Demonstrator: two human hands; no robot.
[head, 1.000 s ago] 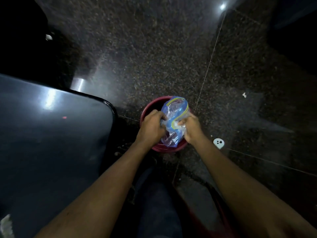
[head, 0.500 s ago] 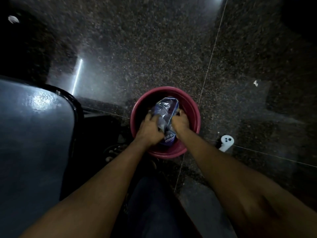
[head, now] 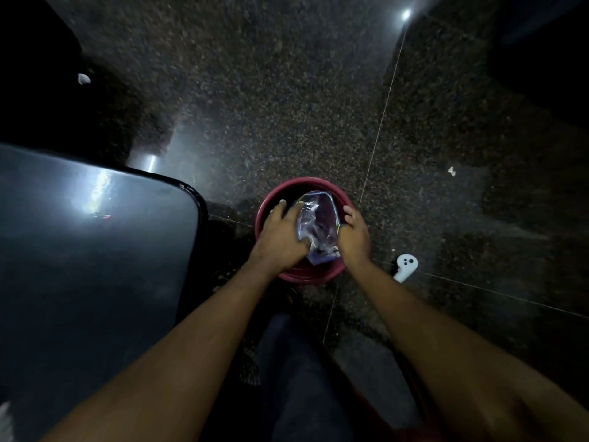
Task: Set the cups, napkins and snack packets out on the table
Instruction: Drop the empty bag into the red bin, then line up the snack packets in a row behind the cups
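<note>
Left hand (head: 280,237) grip closed on clear plastic bag (head: 318,224) inside red bucket (head: 306,277), right hand (head: 355,234) grip half open against bag side, dark bench (head: 79,266) at left

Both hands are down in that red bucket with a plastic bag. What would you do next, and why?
Probably lift the plastic bag out of the red bucket and carry it left to the dark table. The left hand grips its side, the right hand steadies the other, and the table's visible part looks bare.
</note>
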